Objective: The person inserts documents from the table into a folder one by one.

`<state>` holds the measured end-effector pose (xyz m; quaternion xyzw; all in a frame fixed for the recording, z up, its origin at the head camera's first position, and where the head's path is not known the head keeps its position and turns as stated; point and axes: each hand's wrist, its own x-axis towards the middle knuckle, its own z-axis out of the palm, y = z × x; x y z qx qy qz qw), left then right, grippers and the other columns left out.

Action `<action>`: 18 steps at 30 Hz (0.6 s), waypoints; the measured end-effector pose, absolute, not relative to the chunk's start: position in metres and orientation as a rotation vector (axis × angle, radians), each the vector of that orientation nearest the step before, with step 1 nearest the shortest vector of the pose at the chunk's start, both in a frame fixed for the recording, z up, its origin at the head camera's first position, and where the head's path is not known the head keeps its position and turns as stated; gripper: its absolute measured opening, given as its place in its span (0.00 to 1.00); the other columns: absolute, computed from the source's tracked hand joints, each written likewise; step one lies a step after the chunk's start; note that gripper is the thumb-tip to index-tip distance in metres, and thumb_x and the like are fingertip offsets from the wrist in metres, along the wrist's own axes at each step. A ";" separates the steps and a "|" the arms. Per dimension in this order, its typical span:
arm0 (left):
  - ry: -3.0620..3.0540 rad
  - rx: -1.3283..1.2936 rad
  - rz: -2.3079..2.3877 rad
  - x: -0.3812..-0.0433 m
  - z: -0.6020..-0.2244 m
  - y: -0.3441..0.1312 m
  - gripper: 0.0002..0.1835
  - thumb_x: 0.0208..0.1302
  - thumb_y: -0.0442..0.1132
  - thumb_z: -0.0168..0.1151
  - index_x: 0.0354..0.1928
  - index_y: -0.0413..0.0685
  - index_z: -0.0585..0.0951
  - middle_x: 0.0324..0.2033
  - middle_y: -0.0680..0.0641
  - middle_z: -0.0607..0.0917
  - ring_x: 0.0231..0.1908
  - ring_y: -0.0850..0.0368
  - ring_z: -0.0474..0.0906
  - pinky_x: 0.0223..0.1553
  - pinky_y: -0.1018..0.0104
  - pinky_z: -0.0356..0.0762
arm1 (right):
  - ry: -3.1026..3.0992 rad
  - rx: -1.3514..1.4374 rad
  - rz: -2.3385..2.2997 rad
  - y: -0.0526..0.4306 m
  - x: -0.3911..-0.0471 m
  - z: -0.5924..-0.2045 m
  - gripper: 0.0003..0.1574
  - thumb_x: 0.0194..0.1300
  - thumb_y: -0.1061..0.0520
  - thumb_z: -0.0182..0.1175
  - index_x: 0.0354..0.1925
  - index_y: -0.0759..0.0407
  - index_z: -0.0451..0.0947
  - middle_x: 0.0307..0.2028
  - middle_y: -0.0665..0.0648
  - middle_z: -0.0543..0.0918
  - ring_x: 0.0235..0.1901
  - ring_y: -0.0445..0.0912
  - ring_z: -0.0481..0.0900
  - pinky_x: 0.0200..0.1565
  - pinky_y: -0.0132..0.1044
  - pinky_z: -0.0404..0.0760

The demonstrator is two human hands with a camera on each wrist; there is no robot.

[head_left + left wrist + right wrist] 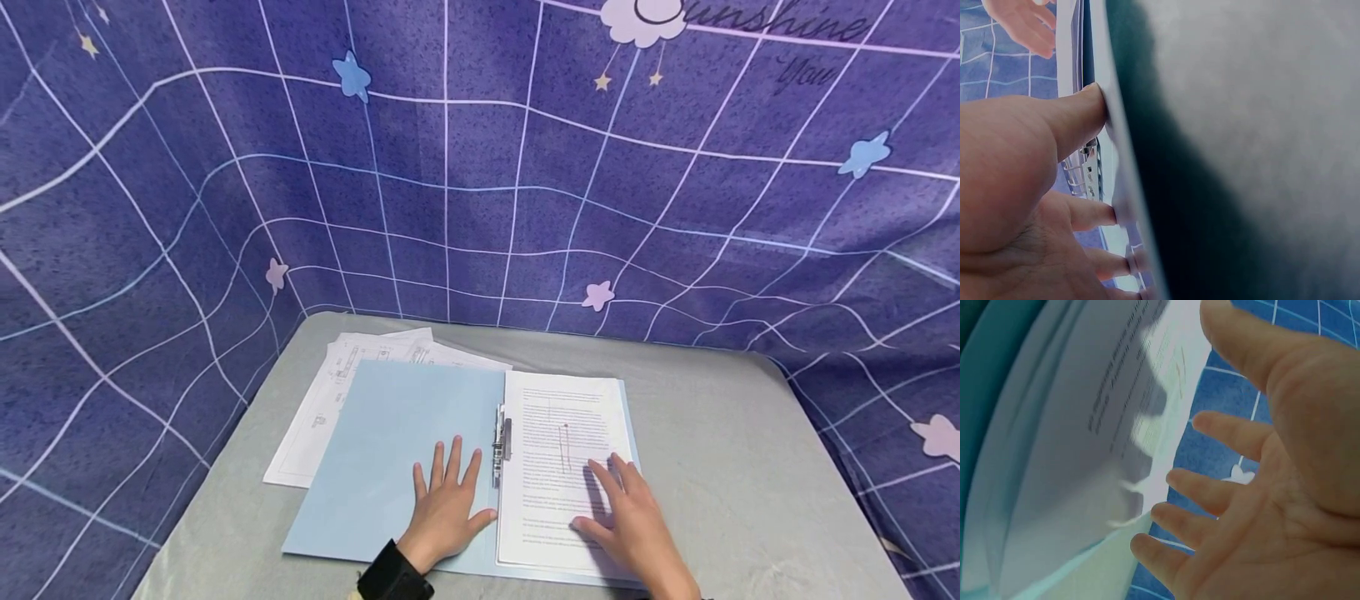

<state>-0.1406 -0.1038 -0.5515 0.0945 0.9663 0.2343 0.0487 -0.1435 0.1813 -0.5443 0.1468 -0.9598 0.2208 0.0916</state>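
Note:
A light blue ring binder [405, 433] lies opened flat on the grey table. Its metal clip [501, 446] runs along the spine, and a stack of printed sheets [540, 517] fills the right side. My left hand [442, 512] rests on the bare left cover, fingers spread and straight; the left wrist view shows thumb and fingertips touching the cover. Above the lower right of the top sheet hovers my right hand [633, 521], fingers extended and slightly bent. In the right wrist view a gap shows between the fingers [1210, 487] and the printed page [1122, 394]. Nothing is held in either hand.
Loose printed sheets with drawings [315, 425] lie partly under the binder's left cover and stick out behind it. The grey tabletop [720, 467] extends to the right. A purple curtain [480, 208] with a grid pattern and stars hangs behind and at the sides.

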 end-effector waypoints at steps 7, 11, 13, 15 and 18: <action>2.943 0.284 0.706 -0.142 -0.552 -0.104 0.46 0.64 0.56 0.71 0.76 0.40 0.66 0.78 0.29 0.51 0.77 0.26 0.39 0.67 0.19 0.35 | -2.935 0.459 0.667 0.177 -0.142 -0.548 0.50 0.48 0.44 0.82 0.66 0.60 0.77 0.67 0.78 0.69 0.67 0.79 0.64 0.62 0.72 0.66; 2.943 0.290 0.707 -0.142 -0.552 -0.104 0.46 0.64 0.57 0.71 0.76 0.40 0.66 0.78 0.29 0.51 0.77 0.26 0.39 0.67 0.19 0.34 | -2.991 0.440 0.666 0.176 -0.141 -0.547 0.49 0.49 0.45 0.81 0.65 0.60 0.77 0.69 0.77 0.68 0.68 0.78 0.62 0.65 0.71 0.64; 2.945 0.293 0.702 -0.142 -0.553 -0.104 0.46 0.64 0.57 0.71 0.76 0.40 0.65 0.78 0.30 0.51 0.77 0.26 0.39 0.67 0.19 0.35 | -3.015 0.425 0.649 0.175 -0.142 -0.547 0.49 0.50 0.44 0.81 0.66 0.59 0.77 0.70 0.76 0.67 0.69 0.78 0.61 0.65 0.70 0.64; 2.950 0.296 0.700 -0.142 -0.552 -0.104 0.46 0.64 0.57 0.71 0.76 0.40 0.66 0.78 0.30 0.51 0.77 0.26 0.39 0.67 0.19 0.35 | -3.031 0.410 0.621 0.174 -0.143 -0.547 0.49 0.49 0.42 0.81 0.66 0.58 0.77 0.70 0.76 0.67 0.69 0.78 0.62 0.64 0.71 0.66; 2.951 0.296 0.703 -0.142 -0.552 -0.103 0.46 0.64 0.57 0.71 0.76 0.40 0.66 0.78 0.29 0.52 0.77 0.26 0.39 0.67 0.19 0.35 | -3.048 0.392 0.578 0.173 -0.144 -0.546 0.49 0.48 0.41 0.81 0.65 0.57 0.78 0.70 0.75 0.67 0.68 0.78 0.62 0.61 0.71 0.68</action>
